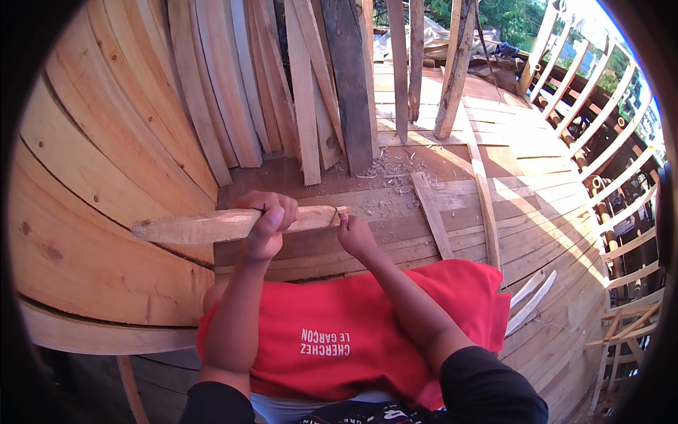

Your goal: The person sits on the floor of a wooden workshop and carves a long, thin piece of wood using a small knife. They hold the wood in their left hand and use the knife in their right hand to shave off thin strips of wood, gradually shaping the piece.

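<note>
A pale carved wooden piece (191, 227), tapered and blunt at its left end, lies roughly level in front of me above my lap. My left hand (268, 220) is wrapped around its middle from above, with the thumb on the near side. At the narrow right end of the piece, my right hand (357, 235) has its fingers closed in a pinch at the tip. A thin dark line or notch crosses the wood just left of those fingers. Across my lap is a red cloth (367, 304) with white lettering.
Curved wooden planking (106, 162) rises on my left. Upright boards (233, 92) and posts (452, 78) stand ahead. Wood shavings (395, 166) and a loose slat (431, 215) lie on the plank floor (551, 240). Pale strips (533, 297) lie right. Slatted ribs (614, 141) edge the far right.
</note>
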Action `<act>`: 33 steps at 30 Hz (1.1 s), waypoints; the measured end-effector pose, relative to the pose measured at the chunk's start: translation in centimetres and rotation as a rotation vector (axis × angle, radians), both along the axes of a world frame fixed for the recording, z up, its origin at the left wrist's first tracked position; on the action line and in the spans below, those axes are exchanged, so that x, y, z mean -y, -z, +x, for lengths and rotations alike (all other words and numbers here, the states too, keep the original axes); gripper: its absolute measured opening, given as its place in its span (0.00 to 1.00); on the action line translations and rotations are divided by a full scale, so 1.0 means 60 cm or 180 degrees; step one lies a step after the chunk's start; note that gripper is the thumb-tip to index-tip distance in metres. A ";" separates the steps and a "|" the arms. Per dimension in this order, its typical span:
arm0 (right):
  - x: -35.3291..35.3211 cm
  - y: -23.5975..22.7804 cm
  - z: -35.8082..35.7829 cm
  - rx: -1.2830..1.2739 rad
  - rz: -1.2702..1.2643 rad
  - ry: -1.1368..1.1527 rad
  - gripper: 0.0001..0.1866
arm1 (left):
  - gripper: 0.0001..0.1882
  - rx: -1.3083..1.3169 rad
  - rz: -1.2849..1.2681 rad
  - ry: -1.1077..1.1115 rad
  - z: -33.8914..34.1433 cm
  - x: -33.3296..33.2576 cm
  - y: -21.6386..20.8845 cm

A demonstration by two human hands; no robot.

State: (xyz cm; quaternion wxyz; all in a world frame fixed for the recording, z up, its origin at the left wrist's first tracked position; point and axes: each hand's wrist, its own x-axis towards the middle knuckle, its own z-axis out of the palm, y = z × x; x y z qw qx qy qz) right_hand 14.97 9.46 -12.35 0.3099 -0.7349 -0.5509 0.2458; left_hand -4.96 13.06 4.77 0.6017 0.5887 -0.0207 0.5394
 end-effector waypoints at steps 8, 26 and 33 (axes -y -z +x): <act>-0.006 -0.056 -0.002 -0.0293 -0.0401 -0.0330 0.30 | 0.22 -0.0579 0.0157 -0.0043 -0.008 -0.005 -0.004; 0.010 -0.076 0.001 -0.0396 -0.0535 0.0124 0.28 | 0.20 -0.0180 0.0068 -0.0111 0.021 -0.005 0.018; 0.017 -0.004 0.057 -0.0499 -0.0692 0.0384 0.29 | 0.21 -0.0371 0.0299 -0.0015 0.035 -0.001 0.007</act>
